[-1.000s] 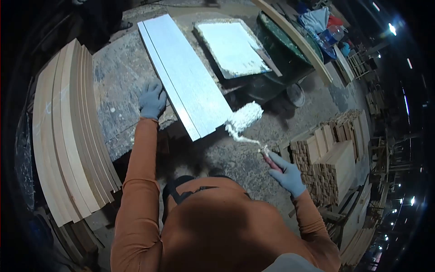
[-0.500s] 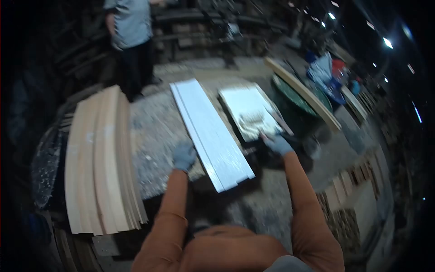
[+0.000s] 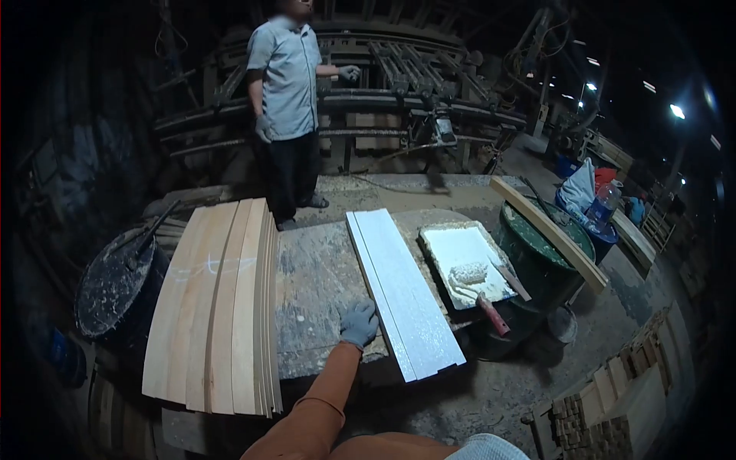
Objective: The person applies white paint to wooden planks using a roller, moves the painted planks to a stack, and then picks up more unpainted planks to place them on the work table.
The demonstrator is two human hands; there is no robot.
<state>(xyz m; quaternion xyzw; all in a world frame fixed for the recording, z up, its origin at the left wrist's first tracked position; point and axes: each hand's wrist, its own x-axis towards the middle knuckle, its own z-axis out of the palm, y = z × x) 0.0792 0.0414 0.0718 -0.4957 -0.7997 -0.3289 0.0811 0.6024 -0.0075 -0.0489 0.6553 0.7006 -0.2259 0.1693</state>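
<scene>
Roller (image 3: 469,273) just let go, now lying in the paint tray (image 3: 452,227) — probably a pause in coating. Right hand out of view — cannot tell its grip. Left hand (image 3: 359,325) with a loose grip, grasping nothing visible, beside the white board (image 3: 402,295) on the desk (image 3: 314,284). Chalky scrawl (image 3: 211,266) on planks (image 3: 201,322), unreadable; no legible brands or labels.

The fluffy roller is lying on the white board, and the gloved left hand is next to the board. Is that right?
Not quite: the fluffy roller is lying in the tray, not on the white board, as the head view shows. The gloved left hand is indeed next to the board.
</scene>
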